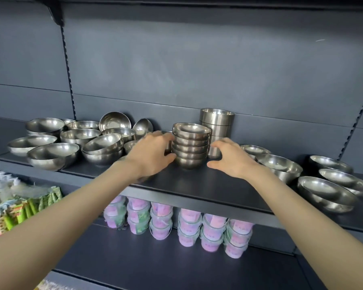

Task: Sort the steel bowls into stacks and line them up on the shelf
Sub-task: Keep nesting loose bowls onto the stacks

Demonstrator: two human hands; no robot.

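Note:
A stack of several small steel bowls (190,145) stands mid-shelf on the dark shelf (197,185). My left hand (151,155) cups the stack's left side, fingers at the upper bowls and thumb against the lower ones. My right hand (228,158) hovers curved just right of the stack, a narrow gap showing at the thumb. Behind the stack stands a taller stack of straight-walled steel bowls (217,122). Loose and half-nested larger bowls (76,141) crowd the shelf's left part. More wide bowls (327,185) lie at the right.
The grey back panel rises behind the shelf. Below, stacked clear tubs with pink labels (176,222) fill the lower shelf. Green packaged goods (25,206) sit at lower left. Bare shelf surface lies in front of the small stack.

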